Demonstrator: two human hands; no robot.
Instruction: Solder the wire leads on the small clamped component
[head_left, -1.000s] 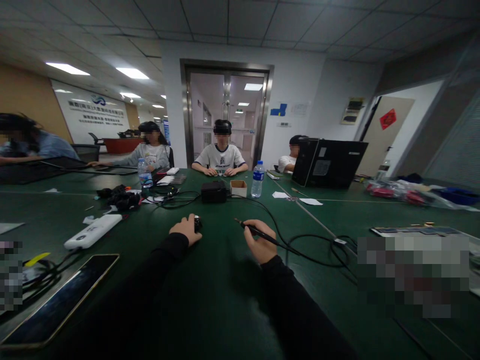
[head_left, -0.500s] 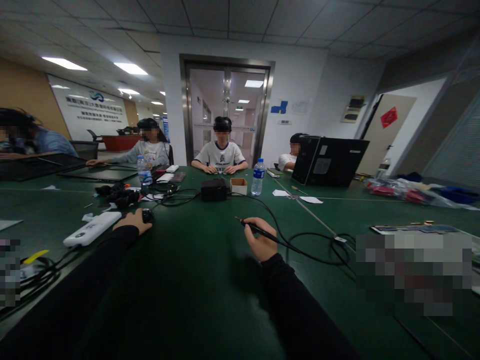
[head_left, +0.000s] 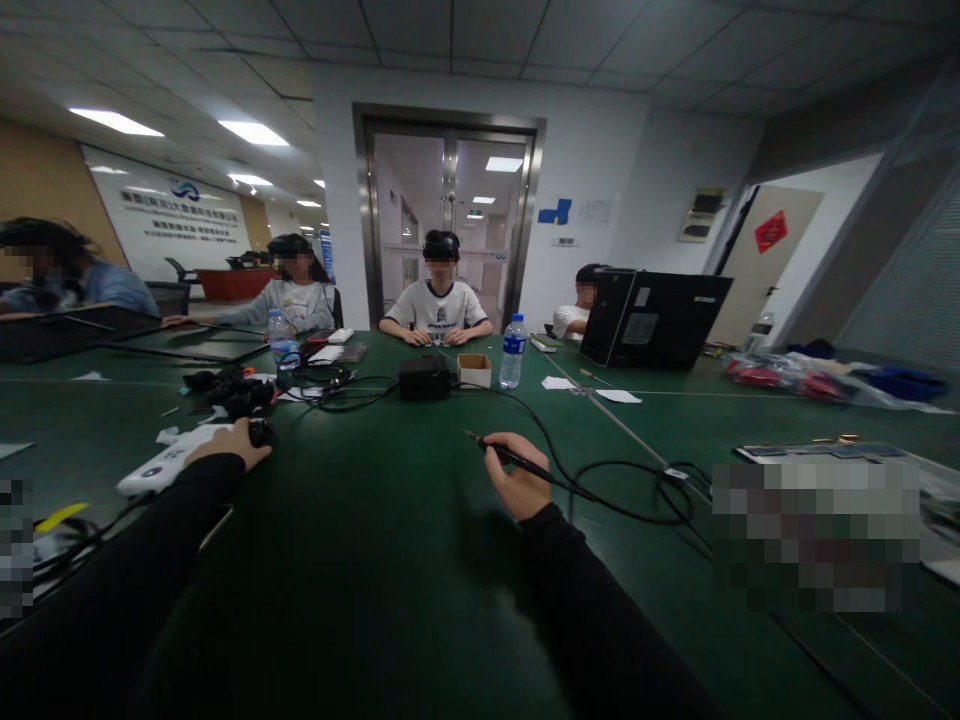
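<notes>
**Pen-shaped tool in right hand, small black part in left, over green table**

Surface: dark green table (head_left: 360, 560), smooth, faint sheen, seam lines across it. Room: white walls, tiled ceiling, metal-framed glass double doors (head_left: 450, 220) behind a person in a white T-shirt (head_left: 439, 308).

Right hand (head_left: 521, 478): fingers closed in a pen grip on the slim black pen-shaped tool (head_left: 519, 459), pointed tip angled left, above mid-table. Thin black cable (head_left: 637, 521) loops on the table to its right.

Left hand (head_left: 225, 448): fingers curled around a small rounded black part (head_left: 260, 432), at the right end of a white plastic power strip (head_left: 166, 462); contact with strip unclear.

Containers: open-top cardboard box (head_left: 474, 379), tan inside, contents not visible, beside a blocky black unit (head_left: 424, 380). Clear plastic bottle (head_left: 513, 352), blue cap and label, stands just right; fill level unclear.
</notes>
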